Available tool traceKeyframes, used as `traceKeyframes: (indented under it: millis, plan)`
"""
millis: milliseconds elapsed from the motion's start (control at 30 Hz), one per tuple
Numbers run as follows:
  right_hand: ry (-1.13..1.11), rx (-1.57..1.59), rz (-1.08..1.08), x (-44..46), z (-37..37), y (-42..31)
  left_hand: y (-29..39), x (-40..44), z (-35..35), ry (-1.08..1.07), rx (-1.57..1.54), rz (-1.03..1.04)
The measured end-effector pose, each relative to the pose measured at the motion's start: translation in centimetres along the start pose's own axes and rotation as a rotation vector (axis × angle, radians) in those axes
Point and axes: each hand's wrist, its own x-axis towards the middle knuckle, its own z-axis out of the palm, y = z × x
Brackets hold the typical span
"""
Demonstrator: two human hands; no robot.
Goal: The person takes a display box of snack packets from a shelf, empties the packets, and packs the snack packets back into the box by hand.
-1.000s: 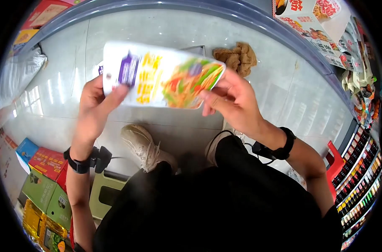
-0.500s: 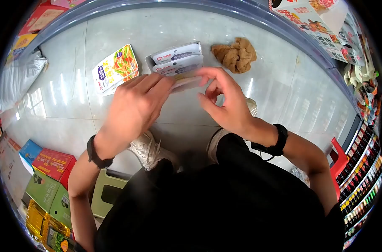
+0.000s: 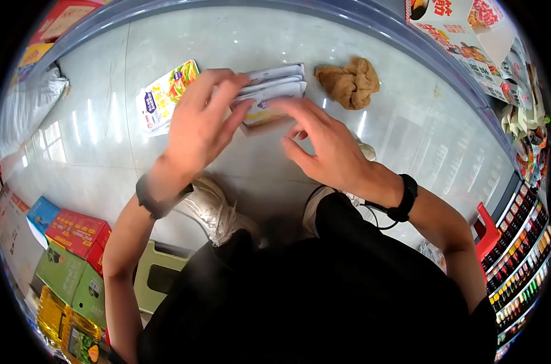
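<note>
A small white open box (image 3: 268, 128) on the floor holds several upright white food packets (image 3: 274, 88), standing one behind another. At its left end is my left hand (image 3: 205, 121), slightly blurred, with its fingers apart and the fingertips overlapping the packets' edges. My right hand (image 3: 330, 142) reaches in from the right, index finger stretched along the front packet, thumb held away from it. Neither hand visibly grips a packet. Left of the box, a flat packet (image 3: 168, 94) with a colourful food picture lies on the tiles, seemingly on top of another.
A crumpled brown cloth or paper (image 3: 351, 84) lies right of the box. Green and red cartons (image 3: 78, 233) and a green stool (image 3: 148, 282) stand at left. A shelf edge (image 3: 342, 12) curves along the top, and a red stool (image 3: 486, 233) is at right.
My left hand has shifted up, and its fingers have spread from the front packet. The packets now lean closer together. My right hand stays close to the box's right side.
</note>
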Motion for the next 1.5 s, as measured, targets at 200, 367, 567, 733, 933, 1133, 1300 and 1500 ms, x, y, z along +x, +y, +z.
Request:
traceKeyframes:
  millis: [200, 367, 567, 733, 933, 1133, 1300, 1500]
  plan:
    - [-0.086, 0.007, -0.051, -0.6, 0.0, 0.6, -6.8, -5.4, -3.0, 0.255, 0.05, -0.507]
    - [-0.182, -0.042, -0.103, -1.1, 0.4, 1.3, -13.6, -12.4, -4.2, 0.068, 0.352, -0.694]
    - [-0.257, -0.152, -0.206, -0.7, 0.7, 1.6, -14.4, -12.5, -4.1, 0.023, -0.223, -1.351]
    - [-0.243, -0.18, -0.224, -0.8, 0.6, 1.5, -13.7, -12.0, -3.8, 0.309, -0.304, -1.22]
    - [-0.237, -0.157, -0.184, -1.2, 0.2, 1.6, -11.2, -9.1, -6.2, 0.494, -0.423, -0.874]
    - [-0.073, -0.176, -0.135, -1.7, -1.4, 0.9, -1.7, -3.4, -11.3, 0.247, 0.214, -0.286]
    - [0.163, 0.011, -0.089, -0.9, -3.3, -3.5, 6.0, -2.5, -14.4, 0.006, 0.128, -0.234]
    - [-0.101, -0.133, -0.371, -0.5, -3.9, -2.6, 8.4, -0.9, -8.3, 0.028, -0.09, 0.391]
